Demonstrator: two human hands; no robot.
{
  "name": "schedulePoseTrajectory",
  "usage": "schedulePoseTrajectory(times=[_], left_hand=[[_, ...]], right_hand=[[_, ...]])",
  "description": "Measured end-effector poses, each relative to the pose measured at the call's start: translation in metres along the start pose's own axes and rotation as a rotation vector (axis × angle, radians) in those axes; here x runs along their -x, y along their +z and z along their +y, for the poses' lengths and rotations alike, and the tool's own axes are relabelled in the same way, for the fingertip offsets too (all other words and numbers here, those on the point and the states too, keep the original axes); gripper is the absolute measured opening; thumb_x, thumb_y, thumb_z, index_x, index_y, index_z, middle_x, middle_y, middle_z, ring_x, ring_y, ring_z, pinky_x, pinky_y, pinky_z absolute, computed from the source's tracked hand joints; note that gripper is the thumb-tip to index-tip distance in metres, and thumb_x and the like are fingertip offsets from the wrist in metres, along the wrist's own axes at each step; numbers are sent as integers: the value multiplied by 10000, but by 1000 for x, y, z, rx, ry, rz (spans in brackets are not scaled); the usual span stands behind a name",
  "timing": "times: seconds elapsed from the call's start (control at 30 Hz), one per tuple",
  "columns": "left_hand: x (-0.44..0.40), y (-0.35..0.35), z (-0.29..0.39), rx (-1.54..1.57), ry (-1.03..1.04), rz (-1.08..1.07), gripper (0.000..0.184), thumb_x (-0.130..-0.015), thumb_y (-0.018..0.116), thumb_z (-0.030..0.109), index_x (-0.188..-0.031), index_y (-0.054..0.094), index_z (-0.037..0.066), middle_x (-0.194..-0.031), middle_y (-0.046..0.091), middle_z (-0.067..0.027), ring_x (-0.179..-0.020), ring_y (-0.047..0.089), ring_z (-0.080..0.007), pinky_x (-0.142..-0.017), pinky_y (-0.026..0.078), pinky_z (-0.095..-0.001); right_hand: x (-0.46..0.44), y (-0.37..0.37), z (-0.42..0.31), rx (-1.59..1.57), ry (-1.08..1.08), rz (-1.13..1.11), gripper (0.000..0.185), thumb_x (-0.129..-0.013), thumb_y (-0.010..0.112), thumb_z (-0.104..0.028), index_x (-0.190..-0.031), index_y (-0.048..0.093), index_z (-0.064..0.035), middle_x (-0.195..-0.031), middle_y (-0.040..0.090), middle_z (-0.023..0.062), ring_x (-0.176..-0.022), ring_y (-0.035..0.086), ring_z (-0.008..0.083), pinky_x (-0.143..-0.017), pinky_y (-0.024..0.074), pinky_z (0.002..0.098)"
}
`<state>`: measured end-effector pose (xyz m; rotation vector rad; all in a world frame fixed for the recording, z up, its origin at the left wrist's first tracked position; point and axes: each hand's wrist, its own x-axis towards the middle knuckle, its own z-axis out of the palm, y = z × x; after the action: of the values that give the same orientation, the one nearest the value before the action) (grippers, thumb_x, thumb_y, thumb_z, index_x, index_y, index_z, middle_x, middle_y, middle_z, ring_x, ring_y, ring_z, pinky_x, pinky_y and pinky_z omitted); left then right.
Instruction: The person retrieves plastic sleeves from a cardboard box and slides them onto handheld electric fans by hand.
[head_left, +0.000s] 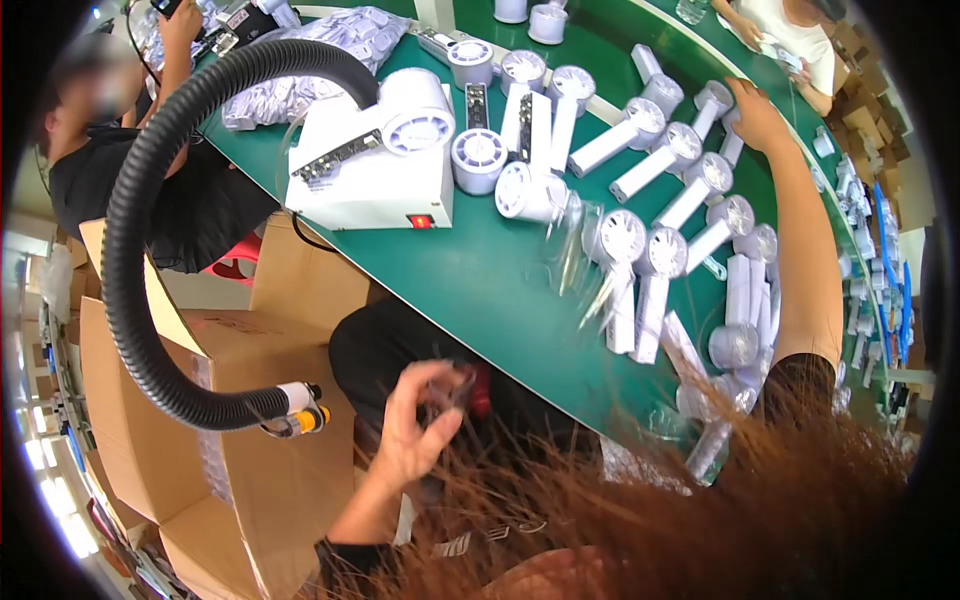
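My left hand point(418, 425) is raised over my lap, thumb and fingers curled round a small dark thing, too blurred to name. At the far right of the green table point(430, 285), my right hand point(762, 118) reaches out with its fingers round the edge of a white handheld fan point(733, 145), partly hidden by them. Beside it lies another white fan point(712, 98). More white fans with round heads and long handles lie in rows, such as one fan point(640, 122) near the middle. Clear plastic pieces point(572, 235) lie at the near side of the rows.
A white box point(375, 185) with a red switch carries a black corrugated hose point(125, 220), a fan head and a circuit board. Below left stands an open carton point(285, 480). Bagged white parts point(330, 60) lie behind. One person point(90, 180) sits left, another point(790, 40) upper right.
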<state>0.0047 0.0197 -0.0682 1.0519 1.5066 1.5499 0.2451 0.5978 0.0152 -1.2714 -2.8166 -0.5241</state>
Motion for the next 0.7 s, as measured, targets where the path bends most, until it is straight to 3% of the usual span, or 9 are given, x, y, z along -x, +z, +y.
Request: schedulePoseTrajectory(times=[0.07,0.1,0.13,0.2,0.23,0.37,0.5,0.6,0.7], left_hand=[[33,-13,-11,-298,-175,-8,488,-835,679,108,-1267,469,25,-1061,550,-101,-883,565,-185,-785,471,-278],[47,-10,-16,-263,-334,70,504,-822,689,101,-1271,471,26,-1058,553,-96,-904,564,-194,-802,471,-285],[61,-8,-21,-221,-490,149,521,-810,700,94,-1274,473,27,-1054,557,-92,-926,563,-202,-820,470,-292],[85,-13,-36,-187,-644,82,549,-780,712,73,-1276,481,29,-1070,565,-94,-957,569,-222,-838,474,-308],[93,-15,-42,-165,-722,47,563,-765,718,62,-1277,484,30,-1078,570,-95,-973,571,-232,-847,475,-316],[94,-25,-47,-443,-458,-206,663,-687,714,5,-1306,479,28,-1113,556,-131,-972,588,-240,-827,499,-311],[69,-34,-24,-391,-540,-150,640,-699,726,16,-1290,481,2,-1104,594,-123,-977,605,-212,-827,509,-316],[59,-37,-2,-390,-516,-2,600,-704,747,30,-1251,502,-4,-1125,624,-120,-973,632,-200,-819,518,-324],[62,-51,-10,-300,-339,57,504,-698,803,87,-1130,563,-13,-1080,670,-124,-944,654,-196,-820,517,-313]], right_hand=[[-19,29,6,36,-11,61,769,-696,584,46,-1421,371,-98,-1477,340,178,-1297,426,352,-1084,372,409],[-26,35,5,33,-10,-5,805,-688,562,75,-1442,350,-112,-1507,296,172,-1339,382,340,-1105,351,392],[-32,43,6,-34,9,-19,800,-688,558,80,-1438,359,-114,-1505,302,171,-1334,389,338,-1101,355,390],[-47,65,16,-159,42,-42,790,-688,550,90,-1430,376,-117,-1500,314,170,-1324,405,333,-1094,363,387],[-54,65,17,-166,95,-47,753,-676,587,70,-1389,428,-112,-1452,395,149,-1283,454,329,-1067,388,381],[-43,21,1,-136,148,-97,699,-629,707,-27,-1290,490,-86,-1302,534,140,-1198,520,339,-1003,434,394],[-19,-15,12,-166,159,101,671,-632,726,-69,-1257,483,-67,-1235,547,172,-1147,537,364,-940,451,433],[6,-58,23,-260,185,181,631,-668,710,-95,-1252,475,-61,-1201,565,180,-1135,544,372,-926,452,402],[55,-116,12,-207,37,312,613,-677,686,-53,-1254,479,-57,-1170,575,214,-1101,561,370,-938,443,398]])
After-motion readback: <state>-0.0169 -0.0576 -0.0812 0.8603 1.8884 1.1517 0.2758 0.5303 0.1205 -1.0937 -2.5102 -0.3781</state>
